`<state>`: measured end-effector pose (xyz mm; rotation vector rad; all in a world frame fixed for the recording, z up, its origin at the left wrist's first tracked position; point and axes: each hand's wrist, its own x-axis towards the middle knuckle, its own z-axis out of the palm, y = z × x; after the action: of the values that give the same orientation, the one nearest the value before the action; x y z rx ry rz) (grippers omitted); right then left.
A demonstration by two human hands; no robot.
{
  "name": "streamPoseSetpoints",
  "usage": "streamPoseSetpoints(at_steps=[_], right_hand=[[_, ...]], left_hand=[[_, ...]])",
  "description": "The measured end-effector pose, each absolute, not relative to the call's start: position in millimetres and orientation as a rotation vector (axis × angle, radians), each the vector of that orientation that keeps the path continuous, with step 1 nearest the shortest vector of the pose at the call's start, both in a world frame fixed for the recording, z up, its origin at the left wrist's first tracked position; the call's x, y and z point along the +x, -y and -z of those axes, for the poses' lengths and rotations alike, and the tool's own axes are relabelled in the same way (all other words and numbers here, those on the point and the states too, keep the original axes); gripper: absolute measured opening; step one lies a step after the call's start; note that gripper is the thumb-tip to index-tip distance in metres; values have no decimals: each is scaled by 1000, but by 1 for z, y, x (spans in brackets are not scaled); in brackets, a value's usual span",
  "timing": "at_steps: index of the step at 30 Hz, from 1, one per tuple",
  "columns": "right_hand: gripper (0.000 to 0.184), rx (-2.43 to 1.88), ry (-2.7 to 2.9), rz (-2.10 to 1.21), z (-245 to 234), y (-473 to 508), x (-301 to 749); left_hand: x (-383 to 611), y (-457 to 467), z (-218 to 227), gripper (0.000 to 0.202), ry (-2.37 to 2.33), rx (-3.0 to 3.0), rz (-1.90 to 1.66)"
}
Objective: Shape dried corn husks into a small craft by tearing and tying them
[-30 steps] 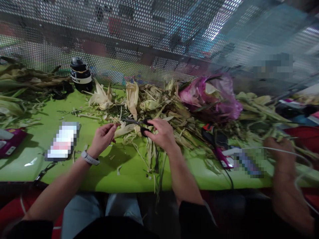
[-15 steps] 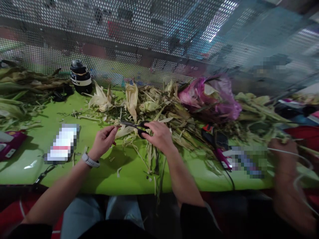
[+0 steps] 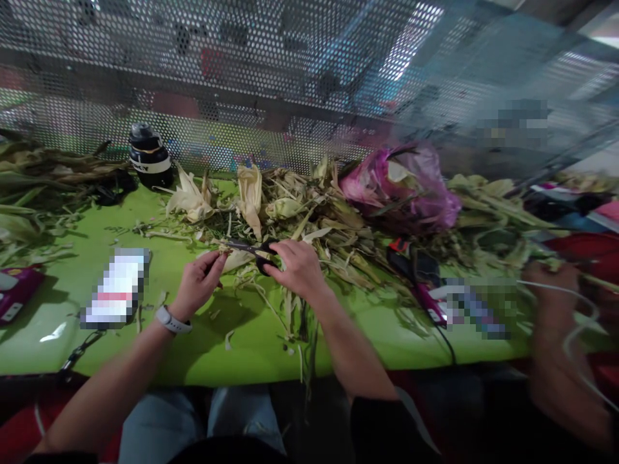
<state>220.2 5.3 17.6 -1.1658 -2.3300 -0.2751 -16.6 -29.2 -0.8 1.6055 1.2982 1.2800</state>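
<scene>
My right hand (image 3: 300,267) is closed on a pair of scissors (image 3: 245,247), thumb and fingers at the black handles. The dark blades point left. My left hand (image 3: 197,283), with a pale band on the wrist, pinches a small pale plant piece (image 3: 223,249) right at the blade tips. Its exact kind is too small to tell. Just beyond both hands lies a heap of dry corn husks (image 3: 278,209), with one pale husk (image 3: 250,196) standing out of it. Loose strips and scraps lie below my hands on the green table (image 3: 193,357).
Behind the table rises a perforated metal screen (image 3: 271,84). A dark bottle (image 3: 149,158) stands at back left, a lit phone (image 3: 116,287) nearer. A pink plastic bag (image 3: 411,187) sits among the husks. At right, a co-worker's hand (image 3: 554,283) is beside more plant stuff and a white cable.
The view has shifted slightly, so most things sit a little further left. My hands keep nearly the same place over the table, with the scissors still at the plant piece.
</scene>
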Motion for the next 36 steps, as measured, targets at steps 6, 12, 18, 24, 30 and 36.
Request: streamPoseSetpoints(at_steps=[6,12,18,24,30,36], right_hand=[[34,-1212,2367,286,-20,-1,216],[34,-1204,2384,299,-19,0,213],[29,-1231,2388,277,-21,1,211],[22,-1163,2372,177,-16,-4,213],[23,-875,2498,-112,-16,-9,214],[22,-953,2510,-396,-23,-9,220]], left_hand=[[-16,29,2,23,-1331,1667,-1300],[-18,29,5,22,-1405,1756,-1267],[-17,30,3,23,-1421,1782,-1282],[-17,29,2,24,-1412,1723,-1280],[-18,26,7,25,-1414,1610,-1302],[-22,21,-3,22,-1428,1495,-1413]])
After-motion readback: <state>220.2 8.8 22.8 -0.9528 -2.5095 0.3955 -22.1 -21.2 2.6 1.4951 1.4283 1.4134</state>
